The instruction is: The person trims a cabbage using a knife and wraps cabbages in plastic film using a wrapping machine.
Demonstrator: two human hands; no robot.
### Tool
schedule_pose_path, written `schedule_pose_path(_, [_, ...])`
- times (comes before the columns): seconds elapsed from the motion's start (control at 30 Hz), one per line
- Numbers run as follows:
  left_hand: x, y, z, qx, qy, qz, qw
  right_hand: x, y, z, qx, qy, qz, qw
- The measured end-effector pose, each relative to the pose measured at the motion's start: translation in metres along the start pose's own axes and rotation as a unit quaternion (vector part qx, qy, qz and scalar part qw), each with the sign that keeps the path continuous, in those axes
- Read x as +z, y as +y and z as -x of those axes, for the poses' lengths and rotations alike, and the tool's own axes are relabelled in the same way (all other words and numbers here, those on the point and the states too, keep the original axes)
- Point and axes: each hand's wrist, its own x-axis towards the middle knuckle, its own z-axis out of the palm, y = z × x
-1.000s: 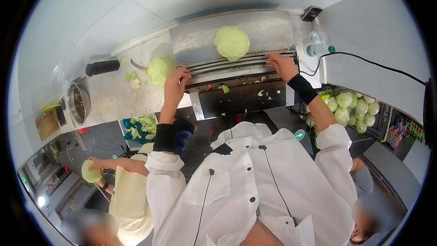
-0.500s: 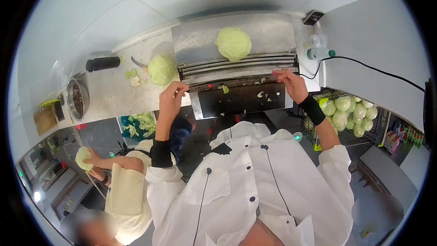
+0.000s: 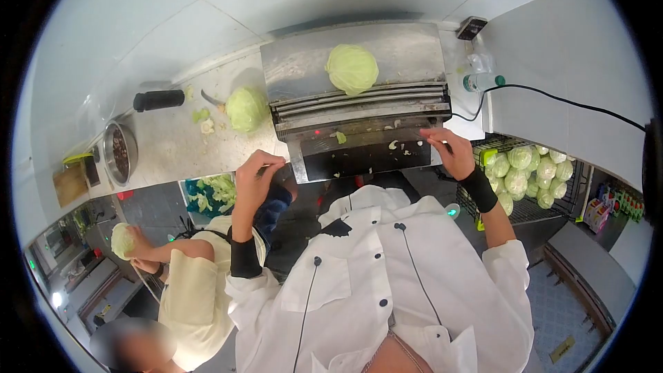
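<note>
A film wrapping machine (image 3: 407,52) with a metal top stands in front of me, and a pale green cabbage (image 3: 351,69) rests on it. My left hand (image 3: 254,179) is closed in a pinch at the machine's near left corner. Level with the right end of the rollers, my right hand (image 3: 452,153) pinches too. Between them stretches a faint sheet of clear plastic film (image 3: 362,135), hard to make out, over the dark front plate (image 3: 366,162) with its leaf scraps. Another cabbage (image 3: 246,108) sits on the counter left of the machine.
A knife (image 3: 211,99), a black cylinder (image 3: 159,99) and a metal bowl (image 3: 119,154) lie along the left counter. Right are a bottle (image 3: 483,82), a black cable (image 3: 566,97) and a crate of wrapped cabbages (image 3: 521,176). At left, a co-worker holds a cabbage (image 3: 123,241).
Both hands have come back from the rollers toward my body, the left one farther, drawing the film out. The cabbages near the machine have stayed in place.
</note>
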Motion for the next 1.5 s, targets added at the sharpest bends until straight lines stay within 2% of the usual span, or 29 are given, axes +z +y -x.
schedule_pose_path(0.2, [-0.018, 0.013, -0.017, 0.018, -0.001, -0.006, 1.000, -0.010, -0.012, -0.015, -0.030, 0.003, 0.020, 0.999])
schedule_pose_path(0.3, [-0.030, 0.021, -0.020, 0.038, -0.040, -0.013, 0.998, -0.017, -0.013, -0.014, -0.029, -0.010, 0.022, 0.999])
schedule_pose_path(0.5, [-0.046, 0.040, -0.019, 0.010, -0.088, 0.003, 0.996, -0.022, -0.029, -0.007, -0.017, 0.001, 0.010, 1.000])
schedule_pose_path(0.67, [-0.052, 0.045, -0.050, 0.019, -0.039, 0.034, 0.999, -0.031, -0.034, -0.037, -0.009, 0.052, -0.008, 0.999])
schedule_pose_path(0.7, [-0.054, 0.047, -0.057, 0.025, -0.036, 0.039, 0.998, -0.033, -0.035, -0.044, 0.020, 0.046, -0.019, 0.999])
schedule_pose_path(0.8, [-0.066, 0.049, -0.066, 0.041, -0.087, 0.022, 0.995, -0.042, -0.035, -0.048, -0.019, 0.024, -0.015, 0.999])
schedule_pose_path(0.93, [-0.074, 0.054, -0.059, 0.051, -0.124, 0.033, 0.990, -0.043, -0.042, -0.031, -0.004, 0.022, -0.020, 1.000])
schedule_pose_path(1.17, [-0.082, 0.062, -0.089, 0.089, -0.082, 0.034, 0.992, -0.043, -0.036, -0.056, -0.090, 0.080, -0.039, 0.992])
schedule_pose_path(1.37, [-0.100, 0.062, -0.095, 0.121, -0.094, 0.051, 0.987, -0.064, -0.045, -0.069, -0.137, 0.062, -0.015, 0.989])
schedule_pose_path(1.5, [-0.088, 0.053, -0.122, 0.077, -0.025, 0.131, 0.988, -0.059, -0.030, -0.082, -0.075, 0.112, -0.054, 0.989])
